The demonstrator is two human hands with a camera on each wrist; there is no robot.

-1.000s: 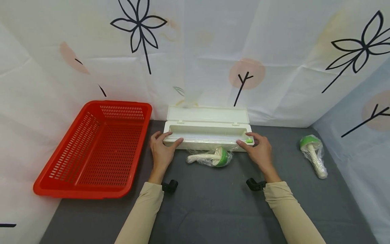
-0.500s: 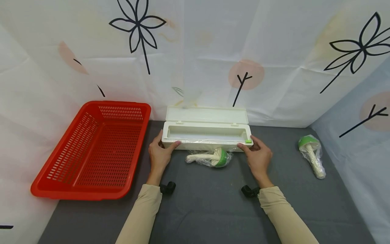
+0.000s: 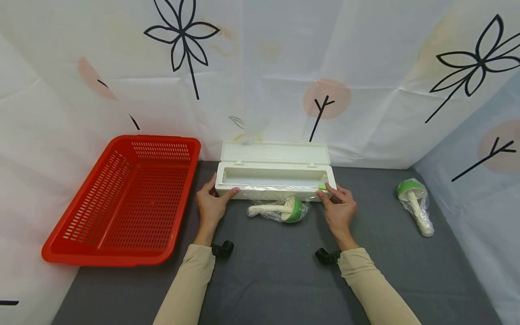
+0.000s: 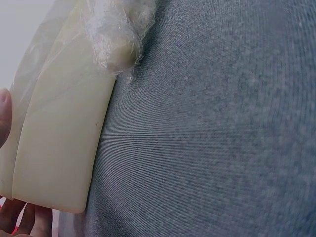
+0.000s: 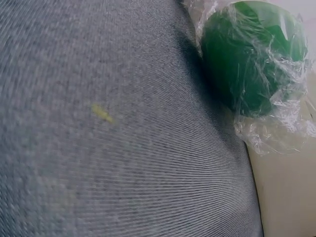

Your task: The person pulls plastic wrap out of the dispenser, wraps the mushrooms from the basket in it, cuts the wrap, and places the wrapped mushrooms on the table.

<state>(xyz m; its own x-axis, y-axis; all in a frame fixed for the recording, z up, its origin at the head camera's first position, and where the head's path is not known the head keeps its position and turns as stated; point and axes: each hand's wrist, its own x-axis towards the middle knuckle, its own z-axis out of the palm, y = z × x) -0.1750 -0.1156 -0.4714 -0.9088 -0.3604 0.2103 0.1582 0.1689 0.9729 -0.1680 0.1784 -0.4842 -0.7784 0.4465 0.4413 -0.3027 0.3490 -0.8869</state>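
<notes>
A long white cling film dispenser (image 3: 260, 194) stands near the back of the table, its hinged lid (image 3: 276, 154) raised. My left hand (image 3: 211, 208) grips its left end, thumb on the front and fingers round the side, as the left wrist view also shows. At the right end, my right hand (image 3: 340, 211) pinches the small green slide cutter (image 3: 322, 187) on the front edge, thumb against the front wall. Clear film runs from the dispenser down to a toy mushroom (image 3: 270, 209) wrapped in film, lying along its front. The mushroom's green cap (image 5: 252, 59) fills the upper right wrist view.
A red plastic basket (image 3: 184, 216) with slotted sides sits to the left. A second film-wrapped mushroom (image 3: 418, 207) lies at the right of the grey tabletop (image 3: 276, 275). A white patterned cloth (image 3: 268, 108) hangs behind.
My left fingers have come off the dispenser's top rim and round its left end. My right hand first shifted to the right end, then moved left along the front edge with the green slide cutter.
</notes>
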